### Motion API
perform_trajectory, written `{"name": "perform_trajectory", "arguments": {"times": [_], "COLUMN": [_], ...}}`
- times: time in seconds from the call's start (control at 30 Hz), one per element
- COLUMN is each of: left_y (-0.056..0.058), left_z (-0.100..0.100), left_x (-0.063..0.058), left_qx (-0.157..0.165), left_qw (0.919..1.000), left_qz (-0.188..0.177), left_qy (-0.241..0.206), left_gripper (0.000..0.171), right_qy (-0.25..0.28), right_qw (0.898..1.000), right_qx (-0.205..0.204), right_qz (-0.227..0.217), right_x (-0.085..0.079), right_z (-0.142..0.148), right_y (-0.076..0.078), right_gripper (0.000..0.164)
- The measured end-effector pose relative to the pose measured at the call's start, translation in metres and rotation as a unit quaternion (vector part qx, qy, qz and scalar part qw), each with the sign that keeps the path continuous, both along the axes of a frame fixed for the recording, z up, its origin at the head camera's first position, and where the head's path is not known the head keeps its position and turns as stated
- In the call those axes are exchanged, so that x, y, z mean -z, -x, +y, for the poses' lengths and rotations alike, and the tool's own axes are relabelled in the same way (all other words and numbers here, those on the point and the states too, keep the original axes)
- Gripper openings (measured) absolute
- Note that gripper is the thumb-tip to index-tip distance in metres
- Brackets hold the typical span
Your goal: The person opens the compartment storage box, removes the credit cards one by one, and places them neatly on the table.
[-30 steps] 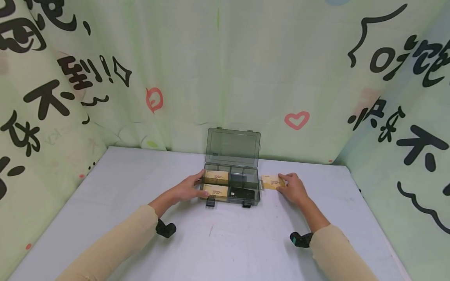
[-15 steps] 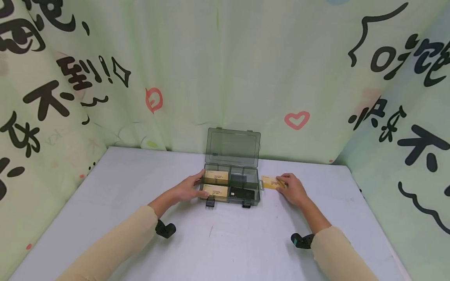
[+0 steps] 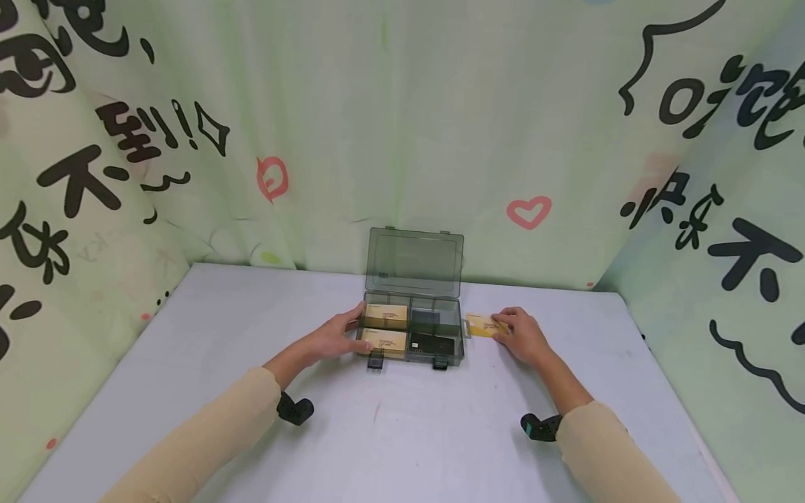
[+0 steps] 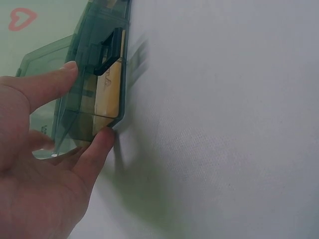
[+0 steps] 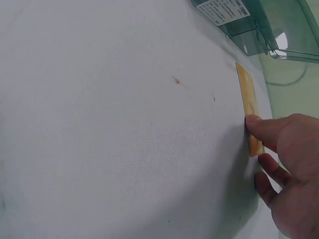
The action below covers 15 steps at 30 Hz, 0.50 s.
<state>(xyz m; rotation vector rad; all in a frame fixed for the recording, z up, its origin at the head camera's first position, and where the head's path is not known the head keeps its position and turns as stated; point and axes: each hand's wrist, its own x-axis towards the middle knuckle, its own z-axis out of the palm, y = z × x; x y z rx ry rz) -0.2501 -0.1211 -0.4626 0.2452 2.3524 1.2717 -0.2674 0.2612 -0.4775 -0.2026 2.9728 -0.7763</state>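
We saw the right hand (image 3: 523, 337) pinching a card (image 3: 481, 326) by its right end. The card lay just right of the box (image 3: 450, 321), pointing lengthwise towards it; the left hand (image 3: 333, 339), farther off, gripped the box.

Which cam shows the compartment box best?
Head: it alone shows the compartment box nearly whole, open lid included; the left hand covers part of one edge. Left wrist: close but oblique, one end with a latch, plus part of the lid. Right wrist: only the side with a barcode label and part of the lid, cropped.
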Motion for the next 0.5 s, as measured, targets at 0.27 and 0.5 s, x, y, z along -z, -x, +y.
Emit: {"name": "perform_trajectory", "arguments": {"times": [0.27,0.5], "left_y": [0.001,0.002], "left_z": [-0.002,-0.001], "left_x": [0.005,0.002], "left_qx": [-0.005,-0.007], "left_qw": [1.0000,0.9999], "left_qz": [-0.004,0.011], "left_qy": [-0.003,-0.003], "left_gripper": [0.097,0.096], "right_qy": [0.053,0.090], "right_qw": [0.998,0.995], "right_qx": [0.023,0.037], "right_qz": [0.025,0.010], "right_x": [-0.004,-0.010], "right_z": [0.003,-0.005], "right_y": [-0.006,-0.008], "right_gripper": [0.039,0.039]}}
